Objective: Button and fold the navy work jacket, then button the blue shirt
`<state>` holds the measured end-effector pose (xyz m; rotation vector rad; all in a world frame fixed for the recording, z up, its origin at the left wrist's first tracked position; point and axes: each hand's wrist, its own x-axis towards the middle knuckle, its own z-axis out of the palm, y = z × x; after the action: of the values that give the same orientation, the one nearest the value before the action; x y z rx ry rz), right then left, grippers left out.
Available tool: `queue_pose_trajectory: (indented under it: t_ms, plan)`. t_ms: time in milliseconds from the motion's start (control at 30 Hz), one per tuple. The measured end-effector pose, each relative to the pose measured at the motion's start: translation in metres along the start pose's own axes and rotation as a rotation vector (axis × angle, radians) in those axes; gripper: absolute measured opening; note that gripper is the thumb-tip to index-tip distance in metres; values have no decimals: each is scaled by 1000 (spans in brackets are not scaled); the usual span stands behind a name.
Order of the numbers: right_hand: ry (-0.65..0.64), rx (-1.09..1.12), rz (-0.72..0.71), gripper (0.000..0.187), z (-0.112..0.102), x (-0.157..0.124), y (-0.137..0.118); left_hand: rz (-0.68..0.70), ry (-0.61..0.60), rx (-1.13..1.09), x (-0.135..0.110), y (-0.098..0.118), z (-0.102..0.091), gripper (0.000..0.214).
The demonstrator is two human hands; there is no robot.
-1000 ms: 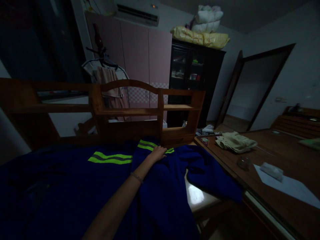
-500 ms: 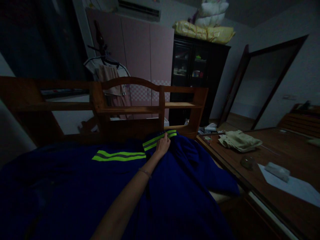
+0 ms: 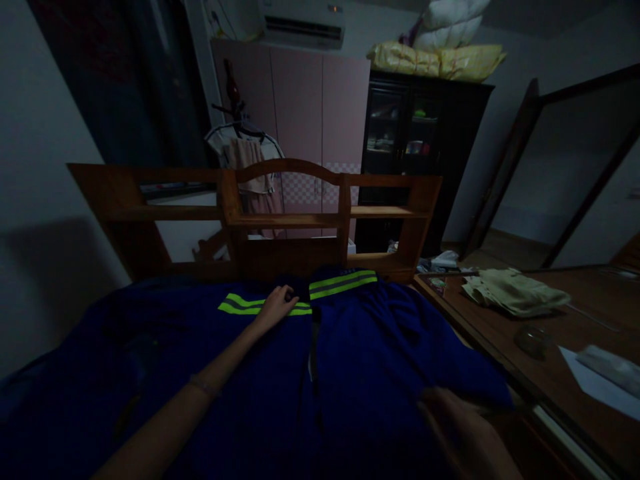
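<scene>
One wooden shelf (image 3: 289,220) backs one blue garment (image 3: 370,373); left hand (image 3: 277,308) touches it, right hand (image 3: 463,423) blurs, grips unclear.

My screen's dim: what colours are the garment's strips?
Strips: lime with a grey middle band; head view.

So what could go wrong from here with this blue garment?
The sleeve beside the wooden tabletop might catch on its edge if the blue garment is pulled. The bunched folds to the right of the reflective strip could be pressed into creases. And if the left hand, lying across the other strip, drags the cloth, the narrow gap might widen.
</scene>
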<state>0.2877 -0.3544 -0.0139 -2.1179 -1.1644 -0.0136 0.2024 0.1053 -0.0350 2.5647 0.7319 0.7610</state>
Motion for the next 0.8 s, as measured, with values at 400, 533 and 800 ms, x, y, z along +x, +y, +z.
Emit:
queue_pose_trajectory:
  t_ms: [400, 533, 800]
  plan:
    - [-109, 286, -221, 20, 153, 242, -56, -94, -190, 186, -40, -17, 25, 67]
    - [-147, 225, -238, 23, 183, 249, -32, -156, -111, 333, -27, -40, 27, 67]
    - [-249, 92, -347, 44, 198, 248, -24, -105, 24, 391, -21, -57, 35, 63]
